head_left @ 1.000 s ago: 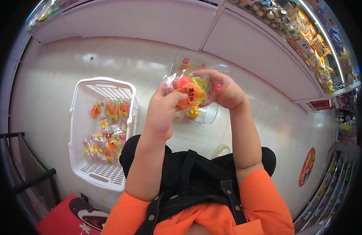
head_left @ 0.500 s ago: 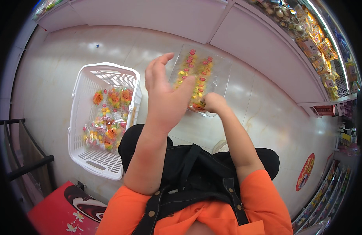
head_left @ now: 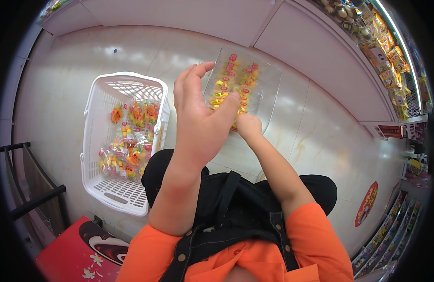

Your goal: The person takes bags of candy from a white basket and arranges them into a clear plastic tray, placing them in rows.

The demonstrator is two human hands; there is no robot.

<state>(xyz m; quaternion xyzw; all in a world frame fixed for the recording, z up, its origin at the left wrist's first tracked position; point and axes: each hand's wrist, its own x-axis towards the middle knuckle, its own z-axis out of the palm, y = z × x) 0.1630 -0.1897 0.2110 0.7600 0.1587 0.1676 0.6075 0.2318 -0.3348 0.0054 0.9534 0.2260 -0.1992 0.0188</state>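
A clear plastic box (head_left: 269, 96) lies on the floor ahead of me. Inside it, small packets (head_left: 225, 83) in clear, yellow and red wrapping stand in two rows, with bare space along the right side. My left hand (head_left: 202, 115) hovers at the box's left side, thumb and fingers apart, nothing in it. It covers part of the left row. My right hand (head_left: 249, 126) is closed at the box's near end, by the closest packets; whatever its fingers grip is hidden.
Left of my knees stands a white plastic basket (head_left: 90, 141) holding several orange and yellow bagged sweets (head_left: 137, 113). White cabinet fronts (head_left: 179, 16) run along the far side. Packed shelves (head_left: 390, 61) rise at the right. A red printed box (head_left: 62, 249) sits at the lower left.
My right hand has moved slightly left and farther into the box's near end. My left hand has shifted a little right. The box appears slightly farther up and right.
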